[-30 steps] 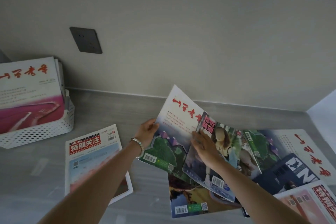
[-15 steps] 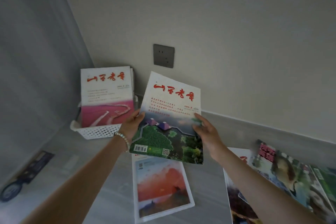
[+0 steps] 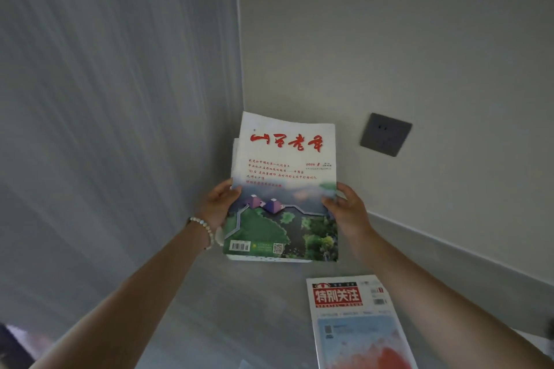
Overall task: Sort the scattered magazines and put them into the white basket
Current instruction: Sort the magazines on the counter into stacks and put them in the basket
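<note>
Both of my hands hold one magazine with red writing on a white top and a green garden picture below (image 3: 284, 189). My left hand (image 3: 218, 208) grips its left edge, thumb on the cover. My right hand (image 3: 344, 210) pinches its right edge the same way. It stands up in the corner, in front of other white pages (the basket is hidden behind it). Another magazine with a red title box (image 3: 356, 323) lies flat on the grey table (image 3: 254, 308), near my right arm.
</note>
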{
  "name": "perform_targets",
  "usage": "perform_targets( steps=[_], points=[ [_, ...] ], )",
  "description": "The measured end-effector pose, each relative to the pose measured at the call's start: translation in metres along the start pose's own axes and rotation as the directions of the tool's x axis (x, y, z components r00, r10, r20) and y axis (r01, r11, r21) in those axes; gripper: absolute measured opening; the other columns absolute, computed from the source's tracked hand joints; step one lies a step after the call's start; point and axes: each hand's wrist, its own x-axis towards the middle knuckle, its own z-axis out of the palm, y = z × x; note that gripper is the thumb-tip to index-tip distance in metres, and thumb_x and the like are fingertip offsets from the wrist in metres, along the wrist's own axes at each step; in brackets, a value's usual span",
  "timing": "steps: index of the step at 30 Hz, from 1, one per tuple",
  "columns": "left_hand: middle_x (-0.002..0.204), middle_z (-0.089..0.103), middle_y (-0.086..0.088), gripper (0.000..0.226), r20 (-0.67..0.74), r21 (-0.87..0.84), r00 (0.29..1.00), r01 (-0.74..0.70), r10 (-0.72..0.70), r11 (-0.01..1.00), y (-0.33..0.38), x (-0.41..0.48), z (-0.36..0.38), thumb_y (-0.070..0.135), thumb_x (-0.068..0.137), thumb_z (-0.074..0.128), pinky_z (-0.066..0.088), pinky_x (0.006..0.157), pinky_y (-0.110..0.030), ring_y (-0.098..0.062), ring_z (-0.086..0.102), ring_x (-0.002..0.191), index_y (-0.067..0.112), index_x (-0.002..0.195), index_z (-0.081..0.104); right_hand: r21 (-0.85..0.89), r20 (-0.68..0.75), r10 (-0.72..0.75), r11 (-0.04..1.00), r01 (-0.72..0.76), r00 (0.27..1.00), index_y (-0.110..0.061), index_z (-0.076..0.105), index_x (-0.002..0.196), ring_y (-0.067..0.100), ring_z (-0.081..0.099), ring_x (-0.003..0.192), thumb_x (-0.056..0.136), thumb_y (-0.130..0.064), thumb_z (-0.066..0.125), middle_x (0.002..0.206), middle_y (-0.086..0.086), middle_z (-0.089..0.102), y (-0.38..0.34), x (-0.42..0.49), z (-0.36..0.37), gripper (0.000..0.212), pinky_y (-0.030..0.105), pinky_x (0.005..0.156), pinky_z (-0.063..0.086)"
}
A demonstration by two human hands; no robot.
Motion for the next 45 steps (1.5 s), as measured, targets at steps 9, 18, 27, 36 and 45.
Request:
perform_targets(
  steps=[9,18,27,36,45],
  points=[
    [0.111,0.062,-0.01,0.032,-0.087,-0.02,0.991,0.104,-0.105,0.994,-0.006,0.059,-0.022,0.004,0.088,0.055,0.056,0.062,-0.022,-0.02,0.062,0.083,0.007,0.12,0.055,-0.149,-0.064,-0.005,0.989,-0.005,0.998,-0.004,0.054,0.102,-0.002,0.049,0.035,0.081,0.011,0.059,0.063,0.003,0.058,0.01,0.054,0.039,0.026,0.014,0.039,0.041],
    [0.121,0.062,-0.016,0.033,-0.104,0.146,0.974,0.217,-0.203,0.965,-0.048,0.074,-0.029,-0.006,0.085,0.053,0.049,0.096,-0.046,-0.032,0.058,0.11,0.006,0.114,0.058,-0.384,-0.1,0.012,0.922,-0.05,0.995,-0.006,0.055,0.097,0.011,0.054,0.044,0.08,0.004,0.061,0.064,0.008,0.062,0.05,0.06,0.037,0.021,0.019,0.045,0.046],
    [0.124,0.06,-0.011,0.047,-0.245,0.131,0.969,0.066,-0.033,0.989,-0.045,0.068,-0.019,0.002,0.079,0.066,0.05,0.085,-0.026,-0.027,0.057,0.113,0.006,0.123,0.05,-0.245,-0.205,0.086,0.96,-0.136,0.975,-0.014,0.061,0.072,0.019,0.061,0.067,0.074,0.008,0.068,0.07,0.004,0.066,0.065,0.057,0.02,0.023,0.01,0.05,0.047],
    [0.126,0.054,-0.008,0.043,-0.155,0.148,0.986,-0.032,0.055,0.988,-0.041,0.042,0.023,0.006,0.079,0.068,0.056,0.081,-0.03,-0.024,0.053,0.112,0.01,0.119,0.053,-0.217,-0.22,0.096,0.966,-0.144,0.971,-0.007,0.055,0.122,0.018,0.06,0.093,0.075,-0.004,0.074,0.114,0.005,0.06,0.069,0.034,-0.033,0.05,0.017,0.064,0.047],
    [0.13,0.054,-0.007,0.054,0.162,0.176,0.986,0.001,-0.03,0.984,-0.055,-0.018,0.131,0.013,0.078,0.07,0.048,0.084,-0.02,-0.019,0.055,0.111,0.009,0.126,0.048,-0.406,-0.264,0.008,0.906,-0.118,0.965,-0.018,0.053,0.13,0.023,0.05,0.124,0.075,-0.013,0.076,0.136,0.008,0.052,0.076,-0.038,-0.162,0.059,0.028,0.093,0.039]
  ],
)
